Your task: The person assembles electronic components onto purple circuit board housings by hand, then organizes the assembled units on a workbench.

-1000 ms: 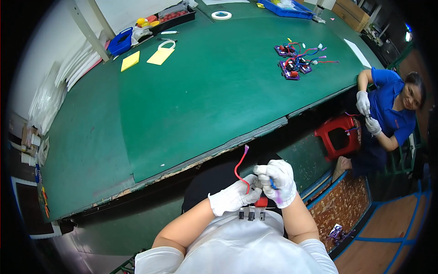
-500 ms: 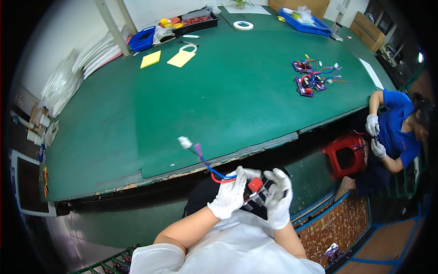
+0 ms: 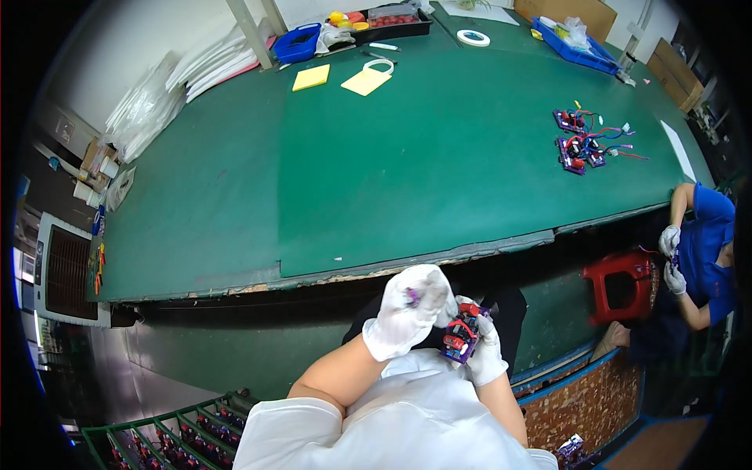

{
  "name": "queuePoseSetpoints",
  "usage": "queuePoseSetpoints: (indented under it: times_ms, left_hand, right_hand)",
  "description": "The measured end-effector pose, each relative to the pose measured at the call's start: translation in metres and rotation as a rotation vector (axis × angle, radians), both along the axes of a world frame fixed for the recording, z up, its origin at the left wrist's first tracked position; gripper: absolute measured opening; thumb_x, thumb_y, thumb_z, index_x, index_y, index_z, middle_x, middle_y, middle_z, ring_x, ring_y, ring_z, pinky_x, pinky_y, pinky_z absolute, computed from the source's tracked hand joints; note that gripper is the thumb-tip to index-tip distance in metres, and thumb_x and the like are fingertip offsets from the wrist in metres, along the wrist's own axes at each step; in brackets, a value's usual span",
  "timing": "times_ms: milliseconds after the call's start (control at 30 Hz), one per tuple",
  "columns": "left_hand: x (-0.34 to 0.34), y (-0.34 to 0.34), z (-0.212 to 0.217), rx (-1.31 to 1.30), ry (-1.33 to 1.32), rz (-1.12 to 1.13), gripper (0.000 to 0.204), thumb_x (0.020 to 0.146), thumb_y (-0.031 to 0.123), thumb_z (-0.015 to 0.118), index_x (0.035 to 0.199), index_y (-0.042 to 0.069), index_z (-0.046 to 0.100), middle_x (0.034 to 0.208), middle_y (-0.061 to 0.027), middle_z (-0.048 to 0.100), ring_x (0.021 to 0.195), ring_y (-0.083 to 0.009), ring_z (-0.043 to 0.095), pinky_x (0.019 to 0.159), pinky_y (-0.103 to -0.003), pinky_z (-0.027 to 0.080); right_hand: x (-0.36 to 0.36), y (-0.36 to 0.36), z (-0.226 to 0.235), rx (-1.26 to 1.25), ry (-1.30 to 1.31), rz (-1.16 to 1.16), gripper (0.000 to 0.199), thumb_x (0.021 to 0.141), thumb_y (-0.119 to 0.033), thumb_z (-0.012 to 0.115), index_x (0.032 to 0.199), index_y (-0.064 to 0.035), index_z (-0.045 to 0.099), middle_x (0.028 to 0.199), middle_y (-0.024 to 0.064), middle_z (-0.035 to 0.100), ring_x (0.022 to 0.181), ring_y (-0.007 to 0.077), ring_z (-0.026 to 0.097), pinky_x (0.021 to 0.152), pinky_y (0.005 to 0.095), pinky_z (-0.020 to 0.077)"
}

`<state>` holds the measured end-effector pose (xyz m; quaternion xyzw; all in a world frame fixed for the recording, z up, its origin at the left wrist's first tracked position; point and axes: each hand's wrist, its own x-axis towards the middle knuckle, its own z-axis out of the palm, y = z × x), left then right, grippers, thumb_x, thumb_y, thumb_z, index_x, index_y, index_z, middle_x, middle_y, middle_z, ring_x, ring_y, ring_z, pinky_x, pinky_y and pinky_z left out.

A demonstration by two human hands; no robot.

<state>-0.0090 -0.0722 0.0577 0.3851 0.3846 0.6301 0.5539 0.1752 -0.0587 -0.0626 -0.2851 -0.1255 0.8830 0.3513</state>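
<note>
From where I stand, the person's right hand (image 3: pixel 487 354), in a white glove, grips a purple board (image 3: pixel 462 335) with red parts on it, holding it tilted above the lap, just off the near edge of the counter (image 3: pixel 352 188). The left hand (image 3: pixel 407 313), gloved too, is raised close beside the board's left side with its fingers bent; it is blurred, a purple smudge shows on it, and I can't tell whether it grips anything. Toward the counter's right edge lie some wired boards (image 3: pixel 572 157), their red and blue leads trailing right, with a white strip (image 3: pixel 678 150) along that edge. Two yellow pads, one left (image 3: pixel 311 77) and one right (image 3: pixel 366 82), lie nearer the far edge, where a blue basket (image 3: pixel 298 43), a black tray (image 3: pixel 399 33) and a tape roll (image 3: pixel 473 44) also sit; a blue tray (image 3: pixel 580 56) is by the far right corner. At the near right corner, a co-worker (image 3: pixel 709 266) in blue holds a small part in both gloved hands, beside a red stool (image 3: pixel 619 262).
</note>
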Motion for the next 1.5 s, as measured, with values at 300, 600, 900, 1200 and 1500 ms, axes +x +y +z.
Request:
queuePoseSetpoints:
  times_ms: [300,600,900,1200,1500]
  left_hand:
    - [-0.009,0.017,-0.022,0.408,1.056,0.298,0.01,0.075,0.003,0.06,0.067,0.004,0.055,0.06,-0.0097,0.052,0.052,-0.0249,0.053,0.047,-0.031,0.042]
    - [-0.008,0.014,-0.022,0.387,0.844,0.114,0.011,0.079,0.008,0.061,0.071,0.002,0.058,0.071,-0.0099,0.061,0.063,-0.021,0.058,0.058,-0.031,0.047]
    - [-0.003,0.02,-0.026,0.304,0.917,-0.146,0.086,0.058,0.04,0.077,0.128,0.0,0.044,0.125,-0.0202,0.049,0.118,-0.0373,0.046,0.1,-0.043,0.037]
    - [0.046,0.009,-0.048,0.453,0.93,-0.281,0.106,0.054,0.044,0.081,0.138,0.008,0.028,0.136,-0.0202,0.036,0.128,-0.0414,0.032,0.106,-0.049,0.027]
    - [0.049,0.013,-0.034,0.371,0.875,-0.313,0.103,0.059,0.039,0.079,0.137,-0.002,0.025,0.133,-0.0244,0.032,0.123,-0.0363,0.038,0.11,-0.041,0.021]
  right_hand:
    - [-0.01,-0.006,-0.003,-0.027,-0.207,0.015,0.051,0.081,-0.03,0.064,0.122,-0.0061,0.047,0.111,0.0076,0.052,0.098,0.0232,0.056,0.076,0.0439,0.0539]
    - [-0.006,-0.006,-0.013,0.097,-0.212,-0.096,0.064,0.079,-0.037,0.068,0.128,-0.0061,0.041,0.114,0.0093,0.052,0.101,0.0242,0.056,0.078,0.0424,0.0536]
    - [0.028,0.017,-0.013,0.154,0.255,-0.004,0.091,0.066,-0.044,0.076,0.13,0.0066,0.034,0.116,0.0202,0.055,0.105,0.0246,0.057,0.085,0.0322,0.0508]
    - [0.028,0.012,0.025,0.154,0.22,-0.136,0.097,0.059,-0.046,0.082,0.131,0.0014,0.038,0.123,0.0134,0.053,0.11,0.0247,0.055,0.094,0.0385,0.0466]
    - [0.015,0.006,0.046,0.15,0.101,-0.243,0.091,0.064,-0.049,0.077,0.132,-0.0018,0.039,0.125,0.0108,0.051,0.113,0.0214,0.052,0.095,0.0352,0.0446]
